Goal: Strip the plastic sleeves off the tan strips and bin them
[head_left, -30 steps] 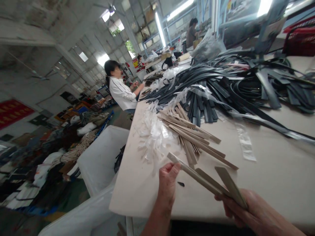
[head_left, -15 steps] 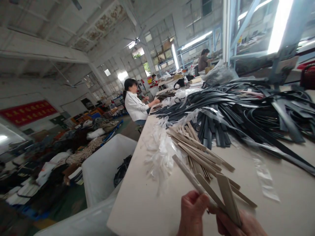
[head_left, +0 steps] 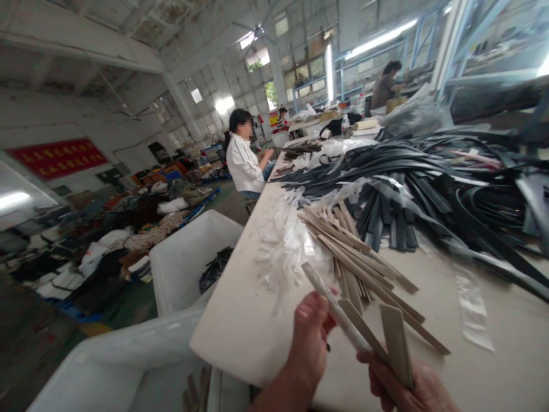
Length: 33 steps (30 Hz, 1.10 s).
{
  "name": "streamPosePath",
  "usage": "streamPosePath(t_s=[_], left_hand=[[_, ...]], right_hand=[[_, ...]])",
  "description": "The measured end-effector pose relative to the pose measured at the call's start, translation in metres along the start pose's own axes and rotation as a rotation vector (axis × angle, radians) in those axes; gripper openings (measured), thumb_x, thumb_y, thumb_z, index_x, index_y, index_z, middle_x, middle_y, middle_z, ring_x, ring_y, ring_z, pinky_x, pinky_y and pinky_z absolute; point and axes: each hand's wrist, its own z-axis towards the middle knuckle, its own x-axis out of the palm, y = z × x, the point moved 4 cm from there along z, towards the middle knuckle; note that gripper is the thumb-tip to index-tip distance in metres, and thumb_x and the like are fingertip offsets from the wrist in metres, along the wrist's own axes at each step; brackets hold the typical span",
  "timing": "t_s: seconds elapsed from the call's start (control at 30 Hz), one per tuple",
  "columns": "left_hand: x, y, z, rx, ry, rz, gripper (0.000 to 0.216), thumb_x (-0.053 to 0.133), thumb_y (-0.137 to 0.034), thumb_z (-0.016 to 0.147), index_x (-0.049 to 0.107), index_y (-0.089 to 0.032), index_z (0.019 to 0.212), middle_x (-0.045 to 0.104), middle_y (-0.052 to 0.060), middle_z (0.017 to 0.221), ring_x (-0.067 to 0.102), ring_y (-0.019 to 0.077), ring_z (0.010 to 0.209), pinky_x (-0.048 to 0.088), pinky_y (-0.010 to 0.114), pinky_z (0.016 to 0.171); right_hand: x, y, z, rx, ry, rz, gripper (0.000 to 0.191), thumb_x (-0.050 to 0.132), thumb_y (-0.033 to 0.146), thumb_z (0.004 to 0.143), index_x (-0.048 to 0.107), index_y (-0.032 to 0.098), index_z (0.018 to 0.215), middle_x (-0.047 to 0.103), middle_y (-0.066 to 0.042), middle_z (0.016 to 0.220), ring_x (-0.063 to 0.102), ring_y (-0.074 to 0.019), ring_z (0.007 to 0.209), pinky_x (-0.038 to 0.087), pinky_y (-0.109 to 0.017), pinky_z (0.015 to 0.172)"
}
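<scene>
**Step in hand.** Judged from the pose, the work is at the sorting stage: a small fan of three tan strips [head_left: 364, 329] is held over the near edge of the table [head_left: 240, 326], and one strip is being singled out from it.

**Right hand.** The right hand [head_left: 412, 386] sits at the bottom edge of the view, at 5 o'clock. It is closed around the lower ends of the fan. The strips spread upward toward 10 to 12 o'clock.

**Left hand.** The left hand [head_left: 311, 337] comes up from 6 o'clock, forearm rising steeply. Its thumb presses on the longest strip [head_left: 319, 280], which points to 10 o'clock. The fingers behind the strip are hidden, so a full pinch cannot be confirmed.

**Surroundings.**
- A loose pile of tan strips [head_left: 351, 246] lies on the table at 12 o'clock from the hands, near them.
- Clear plastic sleeves [head_left: 287, 240] lie just beside that pile, at 11 o'clock.
- A heap of black strips [head_left: 429, 189] lies farther off, at 1 o'clock.
- A white bin [head_left: 184, 257] stands beside the table at 9 o'clock.
- A person in a white top [head_left: 244, 163] sits farther along the table at 11 o'clock.

**Next move, requirement.** Drawing the longest strip clear calls for a firm left-hand pinch and a steady right-hand clamp on the other two.
</scene>
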Motion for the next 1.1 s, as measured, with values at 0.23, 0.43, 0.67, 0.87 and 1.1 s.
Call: streamPosePath(t_s=[0.23, 0.43, 0.67, 0.87, 1.1], left_hand=[[-0.002, 0.004, -0.004, -0.071, -0.022, -0.012, 0.031, 0.079, -0.038, 0.067, 0.067, -0.011, 0.073, 0.063, 0.003, 0.065, 0.054, 0.0107, 0.057, 0.046, 0.026, 0.061], [-0.01, -0.023, 0.003, 0.067, -0.108, -0.049, 0.035, 0.08, -0.04, 0.065, 0.072, -0.016, 0.089, 0.068, 0.005, 0.091, 0.062, 0.014, 0.077, 0.046, 0.024, 0.07], [-0.01, 0.017, -0.026, -0.076, 0.008, 0.057, 0.04, 0.069, -0.048, 0.076, 0.069, -0.008, 0.081, 0.055, 0.001, 0.057, 0.044, 0.0089, 0.049, 0.036, 0.024, 0.051], [-0.045, -0.041, -0.018, 0.127, -0.175, -0.003, 0.037, 0.07, -0.049, 0.074, 0.065, -0.014, 0.084, 0.065, 0.004, 0.07, 0.061, 0.0143, 0.064, 0.047, 0.027, 0.065], [-0.195, -0.25, -0.065, 0.683, -0.763, 0.526, 0.046, 0.071, -0.051, 0.067, 0.067, -0.016, 0.097, 0.06, -0.003, 0.059, 0.05, 0.0097, 0.05, 0.043, 0.023, 0.054]], right_hand=[[-0.001, 0.006, 0.002, 0.038, 0.007, -0.081, 0.057, 0.038, 0.064, 0.089, 0.064, 0.019, 0.068, 0.061, -0.003, 0.057, 0.059, -0.0173, 0.05, 0.049, -0.026, 0.05], [0.004, 0.012, 0.001, 0.027, 0.036, -0.061, 0.055, 0.042, 0.065, 0.086, 0.069, 0.018, 0.081, 0.061, -0.001, 0.055, 0.058, -0.0164, 0.045, 0.048, -0.026, 0.047], [0.018, 0.026, 0.006, 0.073, 0.101, -0.056, 0.054, 0.044, 0.061, 0.088, 0.061, 0.018, 0.059, 0.061, -0.003, 0.054, 0.058, -0.0164, 0.049, 0.046, -0.026, 0.05], [0.008, 0.019, 0.002, 0.218, 0.105, 0.228, 0.055, 0.054, 0.067, 0.08, 0.068, 0.016, 0.096, 0.072, -0.009, 0.08, 0.069, -0.024, 0.07, 0.056, -0.033, 0.065], [-0.06, -0.011, -0.01, 0.218, -0.206, 0.132, 0.047, 0.053, 0.064, 0.081, 0.069, 0.02, 0.083, 0.062, -0.005, 0.059, 0.054, -0.0165, 0.044, 0.046, -0.028, 0.039]])
